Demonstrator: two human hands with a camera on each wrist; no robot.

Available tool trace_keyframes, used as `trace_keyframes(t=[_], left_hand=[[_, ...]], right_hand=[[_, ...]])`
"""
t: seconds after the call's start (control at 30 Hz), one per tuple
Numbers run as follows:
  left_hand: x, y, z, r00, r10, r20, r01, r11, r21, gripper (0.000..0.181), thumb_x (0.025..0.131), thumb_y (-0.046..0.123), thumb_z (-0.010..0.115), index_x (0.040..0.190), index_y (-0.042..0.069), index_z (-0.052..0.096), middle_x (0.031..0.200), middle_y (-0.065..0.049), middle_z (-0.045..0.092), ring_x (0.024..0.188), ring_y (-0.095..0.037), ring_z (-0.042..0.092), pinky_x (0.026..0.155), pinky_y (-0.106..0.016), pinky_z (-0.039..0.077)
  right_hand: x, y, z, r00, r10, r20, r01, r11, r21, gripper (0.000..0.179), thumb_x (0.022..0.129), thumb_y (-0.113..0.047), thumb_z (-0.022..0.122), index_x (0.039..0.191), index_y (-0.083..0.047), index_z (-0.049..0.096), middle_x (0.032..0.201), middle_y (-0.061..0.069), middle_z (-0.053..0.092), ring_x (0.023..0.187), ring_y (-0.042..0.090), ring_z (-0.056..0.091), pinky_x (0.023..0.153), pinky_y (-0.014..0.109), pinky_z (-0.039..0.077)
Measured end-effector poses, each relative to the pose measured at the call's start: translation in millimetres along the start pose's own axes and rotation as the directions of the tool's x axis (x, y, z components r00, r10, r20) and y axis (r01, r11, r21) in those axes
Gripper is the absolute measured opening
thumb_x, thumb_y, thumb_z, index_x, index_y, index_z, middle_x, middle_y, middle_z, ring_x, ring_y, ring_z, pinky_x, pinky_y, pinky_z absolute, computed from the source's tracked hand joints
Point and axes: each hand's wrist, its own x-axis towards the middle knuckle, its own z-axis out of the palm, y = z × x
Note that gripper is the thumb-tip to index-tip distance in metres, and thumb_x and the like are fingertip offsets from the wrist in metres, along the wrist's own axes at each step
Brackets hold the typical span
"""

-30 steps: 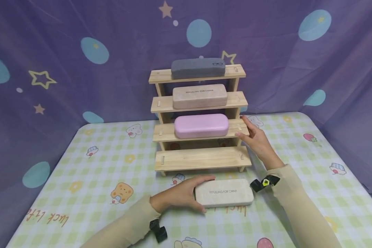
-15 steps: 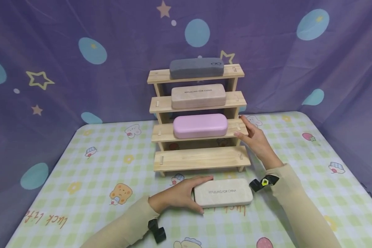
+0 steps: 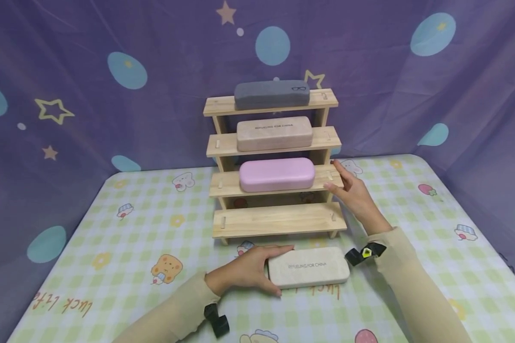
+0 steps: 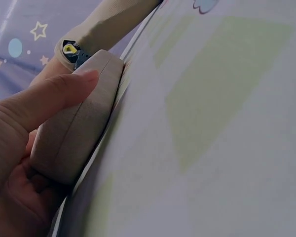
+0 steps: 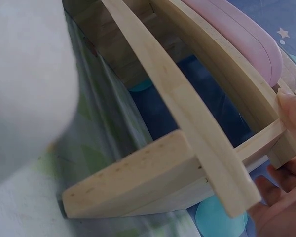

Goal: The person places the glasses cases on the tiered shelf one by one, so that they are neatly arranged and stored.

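A white glasses case lettered "REFUELING FOR CHINA" lies flat on the tablecloth in front of a tiered wooden display rack. My left hand grips the case's left end, fingers at the far side and thumb at the near side. In the left wrist view the thumb presses on the side of the case, which has a seam along it. With my right hand I hold the right end of the second board from the bottom. The right wrist view shows fingers and thumb around that board's end.
A grey glasses case lies on the top board, a beige one below it, and a pink one on the board under that. The lowest board is bare wood. A purple curtain hangs behind the checked tablecloth.
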Motion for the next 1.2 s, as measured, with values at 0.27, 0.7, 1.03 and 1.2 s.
trace_keyframes(t=[0.27, 0.7, 1.03, 1.2], left_hand=[[-0.5, 1.0, -0.7, 0.999, 0.022, -0.031, -0.021, 0.999, 0.040, 0.091, 0.063, 0.022, 0.088, 0.141, 0.011, 0.044, 0.131, -0.004, 0.057, 0.113, -0.010, 0.054, 0.098, -0.026, 0.041], [-3.2, -1.1, -4.8, 1.000, 0.026, -0.017, -0.026, 1.000, 0.008, 0.089, 0.063, 0.024, 0.089, 0.140, 0.010, 0.046, 0.129, 0.000, 0.058, 0.113, -0.008, 0.054, 0.098, -0.026, 0.041], [-8.1, -3.7, -9.9, 0.999, 0.026, -0.034, -0.025, 0.999, 0.026, 0.089, 0.061, 0.024, 0.090, 0.139, 0.013, 0.048, 0.131, -0.001, 0.057, 0.117, -0.010, 0.053, 0.099, -0.027, 0.041], [-10.9, -2.5, -13.4, 0.998, 0.053, -0.036, -0.052, 0.998, 0.021, 0.088, 0.061, 0.022, 0.089, 0.138, 0.010, 0.048, 0.130, -0.003, 0.057, 0.116, -0.012, 0.054, 0.099, -0.029, 0.042]], right_hand=[[0.0, 0.0, -0.3, 1.000, -0.003, 0.001, 0.003, 1.000, 0.007, 0.076, 0.093, -0.015, 0.061, 0.151, -0.008, 0.013, 0.158, 0.005, 0.010, 0.142, 0.022, 0.018, 0.103, 0.015, 0.030], [-1.1, -1.5, 0.0, 1.000, -0.001, 0.001, 0.001, 1.000, 0.002, 0.076, 0.093, -0.015, 0.061, 0.151, -0.011, 0.013, 0.158, 0.003, 0.011, 0.142, 0.021, 0.018, 0.103, 0.016, 0.029], [-1.3, -2.1, 0.2, 1.000, 0.009, 0.004, -0.009, 1.000, -0.009, 0.077, 0.092, -0.016, 0.061, 0.151, -0.015, 0.012, 0.158, 0.002, 0.010, 0.142, 0.021, 0.018, 0.103, 0.016, 0.030], [-1.4, -1.8, 0.4, 1.000, 0.010, 0.002, -0.010, 1.000, -0.007, 0.076, 0.093, -0.017, 0.061, 0.151, -0.013, 0.013, 0.158, 0.003, 0.011, 0.142, 0.021, 0.018, 0.104, 0.016, 0.030]])
